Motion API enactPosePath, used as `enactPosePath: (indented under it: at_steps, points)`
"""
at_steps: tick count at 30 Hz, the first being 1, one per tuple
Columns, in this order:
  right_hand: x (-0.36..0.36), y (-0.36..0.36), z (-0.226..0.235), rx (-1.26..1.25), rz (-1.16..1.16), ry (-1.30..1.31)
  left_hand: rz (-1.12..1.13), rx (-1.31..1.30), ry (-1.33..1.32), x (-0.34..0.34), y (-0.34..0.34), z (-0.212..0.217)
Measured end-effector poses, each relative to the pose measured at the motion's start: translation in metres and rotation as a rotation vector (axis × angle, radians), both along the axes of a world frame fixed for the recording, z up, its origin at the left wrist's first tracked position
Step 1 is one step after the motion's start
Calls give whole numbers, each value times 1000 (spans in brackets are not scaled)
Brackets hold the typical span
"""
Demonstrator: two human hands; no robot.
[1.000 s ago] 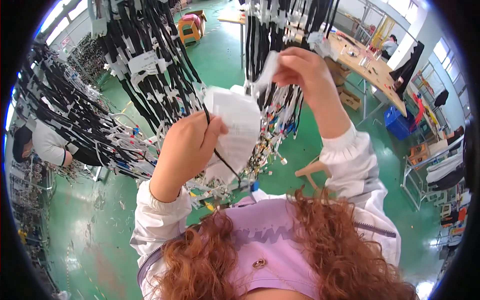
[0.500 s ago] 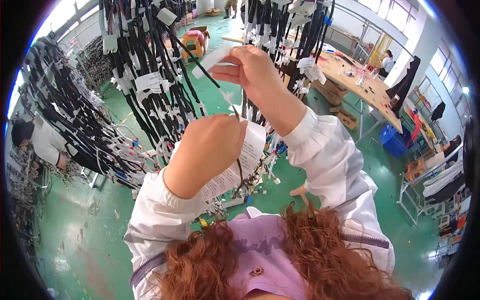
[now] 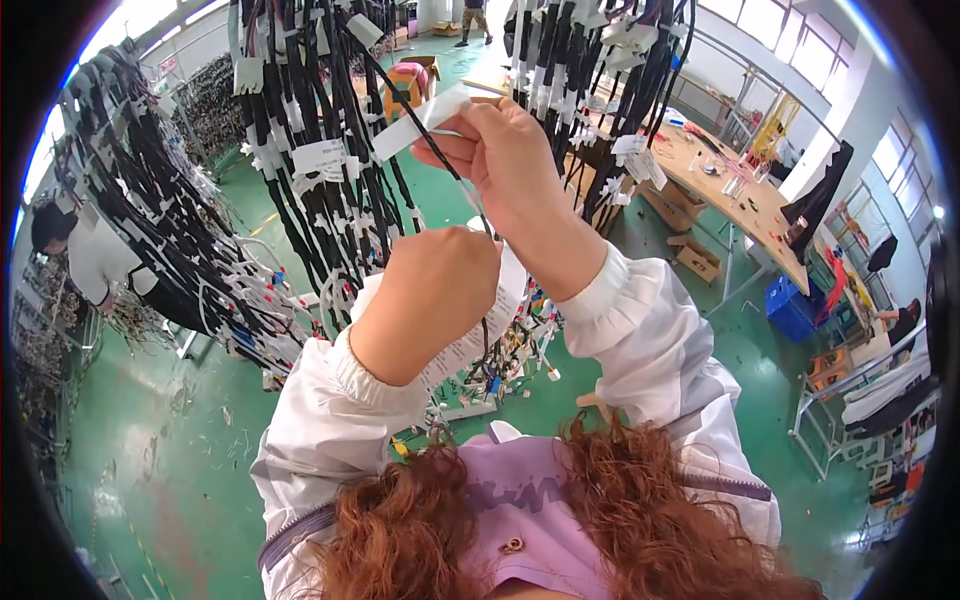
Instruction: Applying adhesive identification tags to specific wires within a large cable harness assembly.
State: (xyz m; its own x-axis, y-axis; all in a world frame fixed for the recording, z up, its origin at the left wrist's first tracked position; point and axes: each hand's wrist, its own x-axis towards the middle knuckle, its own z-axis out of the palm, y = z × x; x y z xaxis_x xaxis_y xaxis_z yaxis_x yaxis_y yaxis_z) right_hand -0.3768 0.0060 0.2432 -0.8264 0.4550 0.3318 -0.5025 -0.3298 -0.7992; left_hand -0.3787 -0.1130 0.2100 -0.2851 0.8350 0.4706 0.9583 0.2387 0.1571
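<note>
White paper, a narrow rectangular label strip point(image 3: 445, 106), is pinched between the thumb and fingers of the right hand point(image 3: 505, 160), which holds it slantwise across a thin black sheathed cable point(image 3: 398, 94); whether it is stuck there cannot be told. Just below, the left hand point(image 3: 430, 295) is clenched around the same cable, knuckles upward, and the lower end of the line comes out beneath the fist. Behind that fist shows a larger white printed paper sheet point(image 3: 511, 282); the fingers hide whether they grip it too. Beyond the hands, dense bundles of black cables with white connectors hang on the left point(image 3: 315, 190) and right point(image 3: 600, 90). Farther right stands a long table with a pale wooden top point(image 3: 735, 205), with an open brown cardboard box point(image 3: 695, 258) and a bright blue plastic bin point(image 3: 795, 305) low beside it. Off to the left, a co-worker in a white top point(image 3: 100, 255) bends near more hanging cables, over a glossy green floor point(image 3: 190, 440).
</note>
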Motion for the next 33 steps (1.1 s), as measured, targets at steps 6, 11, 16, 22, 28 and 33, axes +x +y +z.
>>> enactPosePath:
  at_steps: [6,11,16,22,28,33]
  points:
    - [3,-4,3,33,-22,19,5,-30,2,-2,2,-1]
    - [8,-9,4,54,-47,75,-8,-24,16,-7,3,-5]
    - [22,12,-3,178,255,273,-41,87,-39,-6,-10,-8]
    - [-19,43,-6,272,713,59,-60,68,-12,11,-14,0]
    - [-38,25,11,344,996,33,-23,60,-26,15,-19,3]
    - [-40,20,16,477,971,74,16,38,-37,15,-20,3]
